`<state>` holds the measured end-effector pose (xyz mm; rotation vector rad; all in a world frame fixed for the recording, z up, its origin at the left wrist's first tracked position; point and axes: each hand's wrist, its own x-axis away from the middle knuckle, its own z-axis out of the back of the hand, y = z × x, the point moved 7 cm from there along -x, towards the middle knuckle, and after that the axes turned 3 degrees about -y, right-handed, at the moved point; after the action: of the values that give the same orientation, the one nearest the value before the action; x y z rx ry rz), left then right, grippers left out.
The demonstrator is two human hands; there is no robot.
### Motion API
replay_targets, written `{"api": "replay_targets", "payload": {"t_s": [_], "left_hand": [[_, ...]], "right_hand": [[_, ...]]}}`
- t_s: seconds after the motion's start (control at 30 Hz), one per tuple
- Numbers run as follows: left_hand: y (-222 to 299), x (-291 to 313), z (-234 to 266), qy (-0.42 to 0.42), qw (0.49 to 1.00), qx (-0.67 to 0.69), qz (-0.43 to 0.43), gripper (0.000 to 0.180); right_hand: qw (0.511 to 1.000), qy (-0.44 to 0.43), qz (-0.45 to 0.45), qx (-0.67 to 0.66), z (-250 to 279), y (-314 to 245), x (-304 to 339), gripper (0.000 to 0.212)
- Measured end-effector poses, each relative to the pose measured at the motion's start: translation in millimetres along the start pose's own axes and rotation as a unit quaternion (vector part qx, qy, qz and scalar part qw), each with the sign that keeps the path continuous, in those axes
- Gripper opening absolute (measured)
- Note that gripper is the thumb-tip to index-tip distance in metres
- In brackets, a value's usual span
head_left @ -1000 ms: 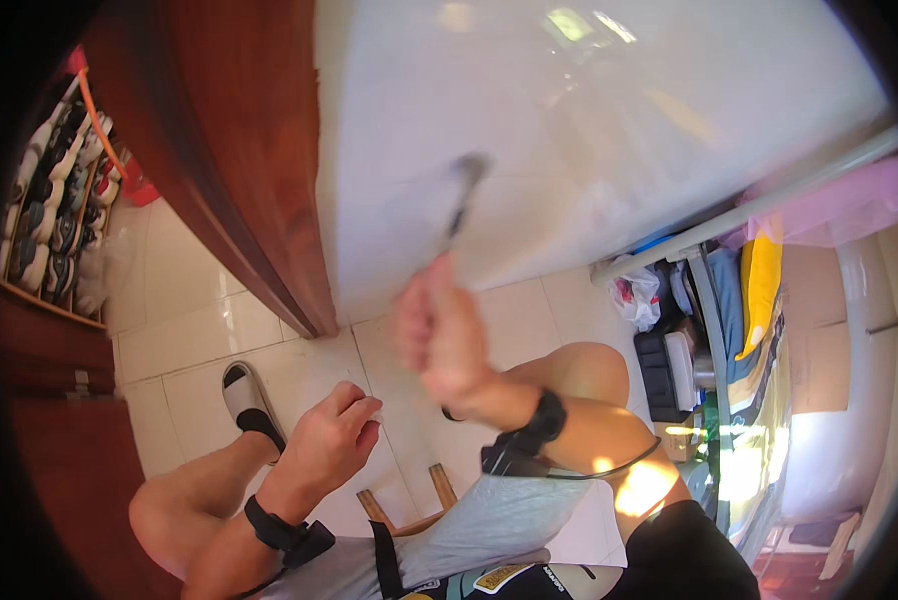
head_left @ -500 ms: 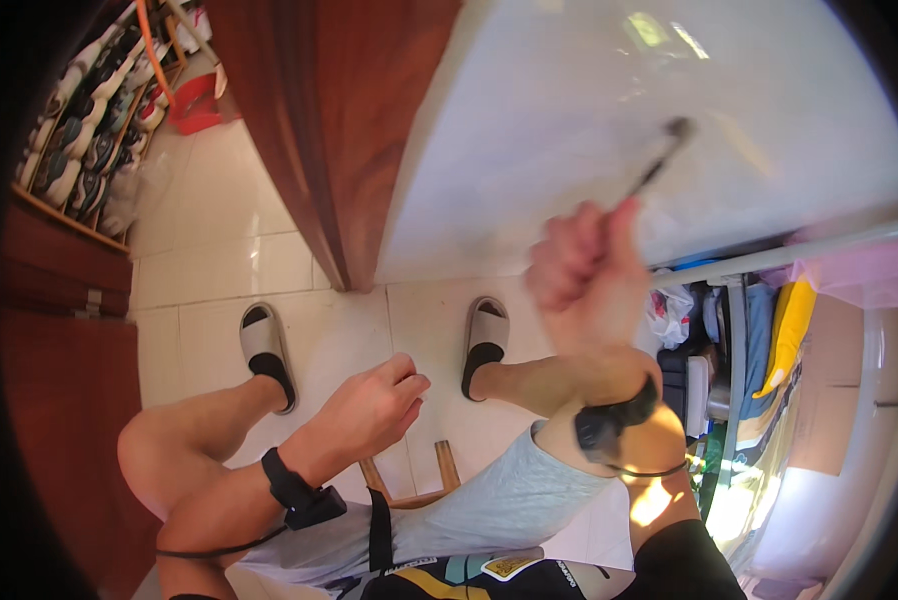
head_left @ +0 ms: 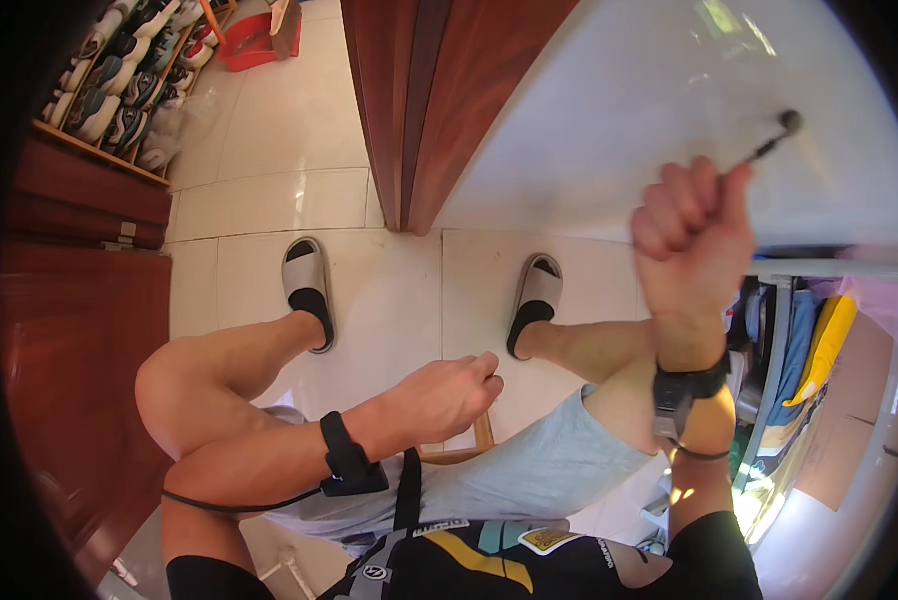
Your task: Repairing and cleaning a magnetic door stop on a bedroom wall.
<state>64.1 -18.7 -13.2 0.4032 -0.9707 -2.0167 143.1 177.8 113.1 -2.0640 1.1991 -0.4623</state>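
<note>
Slim dark tool (head_left: pixel 774 140) with rounded tip, fisted in right hand (head_left: pixel 691 228), raised against pale wall panel (head_left: pixel 649 120) beside reddish wooden door frame (head_left: pixel 419 90).

Right hand curled tight round the shaft, tip touching or just off the panel; cannot tell which. Left hand (head_left: pixel 447 396) loosely closed, holding nothing visible, resting above the knees near a wooden stool edge (head_left: pixel 481 440). Person seated, grey slippers (head_left: pixel 309 285) on white tile floor (head_left: pixel 269 130). Judgement: firm wrist and light, even pressure would keep the tip from skidding.

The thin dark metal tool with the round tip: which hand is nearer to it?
Right. The right hand grips the thin dark metal tool against the white wall; the left hand rests loosely closed, far below it.
</note>
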Motion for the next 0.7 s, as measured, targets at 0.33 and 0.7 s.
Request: {"api": "replay_targets", "payload": {"t_s": [0.33,0.7], "left_hand": [[9.3,1.8,-6.7,0.021,0.999,0.017,-0.041,0.013],[9.4,4.8,-19.4,-0.004,0.999,0.023,-0.022,0.012]], "right_hand": [[0.999,0.019,-0.013,-0.028,12.2,1.5,-12.4,0.053],[0.993,-0.003,-0.078,-0.094,5.0,37.7,1.3,0.051]]}}
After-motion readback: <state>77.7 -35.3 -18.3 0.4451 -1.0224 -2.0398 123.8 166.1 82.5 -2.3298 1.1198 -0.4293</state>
